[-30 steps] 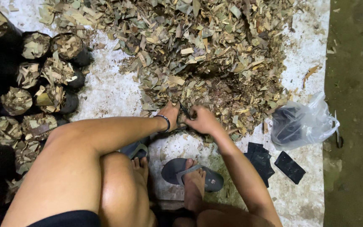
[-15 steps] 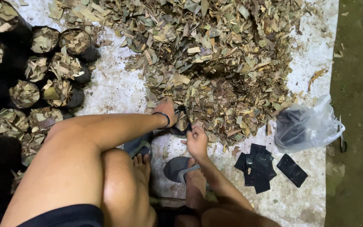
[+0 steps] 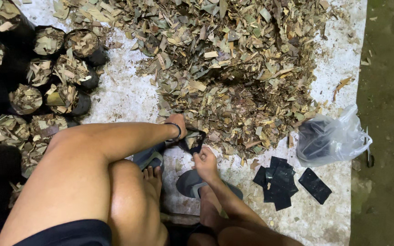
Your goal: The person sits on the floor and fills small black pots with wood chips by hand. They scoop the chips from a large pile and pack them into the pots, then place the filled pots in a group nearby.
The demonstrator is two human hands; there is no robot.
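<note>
Both hands, left hand (image 3: 178, 127) and right hand (image 3: 204, 160), held 1 small black bag (image 3: 192, 141) open beside the leaf pile (image 3: 233, 68).

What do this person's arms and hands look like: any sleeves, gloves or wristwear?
Both forearms are bare, with no sleeves and no gloves. The left hand has a thin dark band round its wrist. The right hand wears nothing on the wrist, and no rings can be made out on either.
</note>
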